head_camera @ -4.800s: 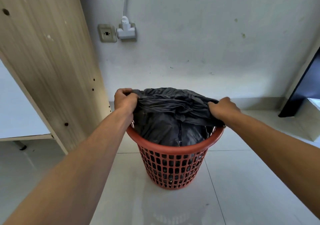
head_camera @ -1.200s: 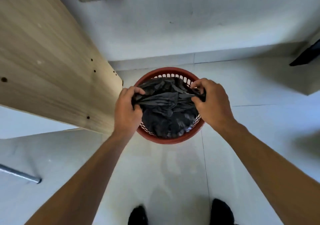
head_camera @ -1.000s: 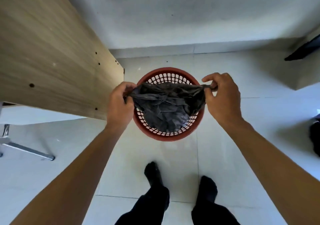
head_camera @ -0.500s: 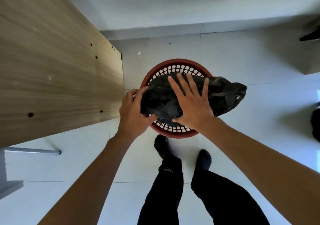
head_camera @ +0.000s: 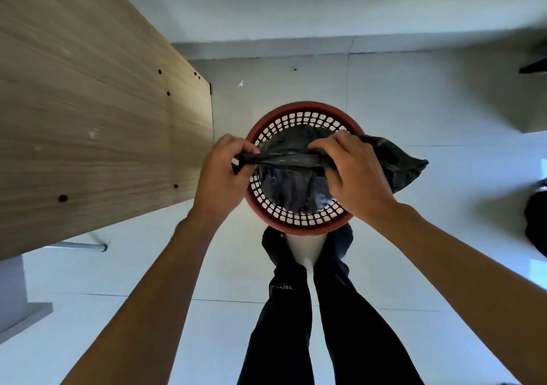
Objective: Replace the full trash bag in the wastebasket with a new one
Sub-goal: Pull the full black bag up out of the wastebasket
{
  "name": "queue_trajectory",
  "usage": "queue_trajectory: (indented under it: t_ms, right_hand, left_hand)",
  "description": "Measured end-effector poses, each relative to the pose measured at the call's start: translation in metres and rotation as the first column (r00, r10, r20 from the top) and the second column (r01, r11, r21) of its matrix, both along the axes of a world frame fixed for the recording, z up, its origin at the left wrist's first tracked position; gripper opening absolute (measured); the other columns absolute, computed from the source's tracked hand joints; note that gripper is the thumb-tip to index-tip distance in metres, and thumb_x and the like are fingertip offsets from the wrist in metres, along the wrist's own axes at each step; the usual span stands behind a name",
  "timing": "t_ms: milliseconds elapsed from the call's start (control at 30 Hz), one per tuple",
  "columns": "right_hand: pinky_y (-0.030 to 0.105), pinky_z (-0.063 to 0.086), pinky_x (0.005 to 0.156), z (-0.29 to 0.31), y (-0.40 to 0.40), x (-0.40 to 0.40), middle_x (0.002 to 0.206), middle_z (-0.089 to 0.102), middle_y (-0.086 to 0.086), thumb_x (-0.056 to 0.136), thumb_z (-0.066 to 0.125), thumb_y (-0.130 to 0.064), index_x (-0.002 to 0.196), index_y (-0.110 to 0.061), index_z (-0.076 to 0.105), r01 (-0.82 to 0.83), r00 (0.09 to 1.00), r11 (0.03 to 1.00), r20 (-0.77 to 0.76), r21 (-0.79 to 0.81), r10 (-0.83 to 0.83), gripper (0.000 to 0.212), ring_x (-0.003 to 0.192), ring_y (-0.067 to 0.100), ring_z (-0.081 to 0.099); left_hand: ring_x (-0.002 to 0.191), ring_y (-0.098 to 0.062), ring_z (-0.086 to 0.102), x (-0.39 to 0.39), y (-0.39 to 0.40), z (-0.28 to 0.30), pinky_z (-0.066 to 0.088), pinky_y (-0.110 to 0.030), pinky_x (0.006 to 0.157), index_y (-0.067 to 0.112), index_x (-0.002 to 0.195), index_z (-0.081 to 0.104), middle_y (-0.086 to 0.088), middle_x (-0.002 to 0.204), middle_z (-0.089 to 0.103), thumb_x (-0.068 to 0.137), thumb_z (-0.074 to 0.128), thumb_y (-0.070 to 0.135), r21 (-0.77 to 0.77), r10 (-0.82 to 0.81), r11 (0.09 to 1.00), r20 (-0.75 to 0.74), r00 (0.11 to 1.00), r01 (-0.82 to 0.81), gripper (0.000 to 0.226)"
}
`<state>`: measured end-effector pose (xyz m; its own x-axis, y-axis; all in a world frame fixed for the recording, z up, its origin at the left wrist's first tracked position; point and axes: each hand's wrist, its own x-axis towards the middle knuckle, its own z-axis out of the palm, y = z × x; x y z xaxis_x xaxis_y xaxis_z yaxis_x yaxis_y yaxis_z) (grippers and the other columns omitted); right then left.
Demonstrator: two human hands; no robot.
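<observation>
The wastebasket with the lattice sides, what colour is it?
Reddish-orange plastic wastebasket, seen best in the head view.

head view, straight down over wastebasket (head_camera: 302, 228)

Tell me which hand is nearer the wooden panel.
Left. The left hand grips the bag end beside the wooden panel; the right hand is across the basket.

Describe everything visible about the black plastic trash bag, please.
The black plastic trash bag is thin, crinkled and slightly glossy. Its body hangs inside the red plastic lattice wastebasket, while its top is gathered into a tight horizontal band. The left hand pinches one end of the band; the right hand grips the other, and loose film spills past the rim on the right.
</observation>
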<state>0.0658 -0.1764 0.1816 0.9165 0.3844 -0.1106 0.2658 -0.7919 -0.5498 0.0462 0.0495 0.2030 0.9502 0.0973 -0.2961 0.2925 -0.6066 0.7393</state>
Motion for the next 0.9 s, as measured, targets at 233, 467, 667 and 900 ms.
queue_trajectory:
  t_ms: [233, 467, 667, 900]
  right_hand:
    - [0.059, 0.015, 0.117, 0.02, 0.027, 0.004, 0.15, 0.033, 0.003, 0.059, 0.072, -0.073, 0.154, -0.023, 0.011, -0.162, 0.969, 0.976, -0.208, -0.142, 0.13, 0.124, 0.14, 0.025, 0.029]
    - [0.049, 0.033, 0.112, 0.026, 0.023, 0.019, 0.103, 0.072, -0.007, 0.088, 0.058, -0.01, 0.111, -0.024, 0.065, 0.116, 0.993, 0.993, -0.003, -0.009, -0.116, 0.028, 0.095, 0.014, 0.066]
    - [0.048, 0.043, 0.103, 0.033, 0.007, 0.006, 0.107, 0.071, -0.001, 0.094, 0.05, -0.008, 0.115, -0.015, 0.064, 0.154, 0.987, 0.979, 0.024, 0.135, -0.159, 0.026, 0.099, 0.01, 0.059]
    - [0.052, 0.023, 0.116, 0.016, 0.014, -0.017, 0.131, 0.057, 0.001, 0.074, 0.073, -0.051, 0.145, -0.022, 0.031, 0.009, 0.977, 0.998, -0.21, -0.067, -0.023, 0.088, 0.125, 0.022, 0.05]
  left_hand:
    - [0.085, -0.015, 0.062, 0.009, 0.006, 0.02, 0.05, -0.024, 0.072, 0.009, 0.086, 0.064, 0.0, 0.088, 0.063, 0.079, 0.054, -0.013, -0.066, -0.055, 0.996, 0.08, 0.995, 0.06, 0.025]
    - [0.077, -0.013, 0.06, 0.0, 0.01, 0.029, 0.054, -0.026, 0.068, 0.009, 0.092, 0.061, 0.006, 0.087, 0.062, 0.087, 0.062, 0.0, -0.118, 0.058, 0.992, 0.057, 0.997, -0.051, 0.011]
    - [0.099, -0.018, 0.055, 0.006, 0.003, 0.024, 0.051, -0.042, 0.087, 0.016, 0.103, 0.058, 0.004, 0.103, 0.056, 0.084, 0.065, 0.033, -0.02, 0.006, 1.0, 0.096, 0.995, -0.004, 0.026]
    - [0.127, -0.027, 0.046, 0.024, -0.017, 0.012, 0.045, -0.053, 0.1, 0.024, 0.143, 0.033, -0.007, 0.137, 0.045, 0.074, 0.08, 0.013, 0.204, -0.147, 0.963, -0.157, 0.977, 0.178, 0.084]
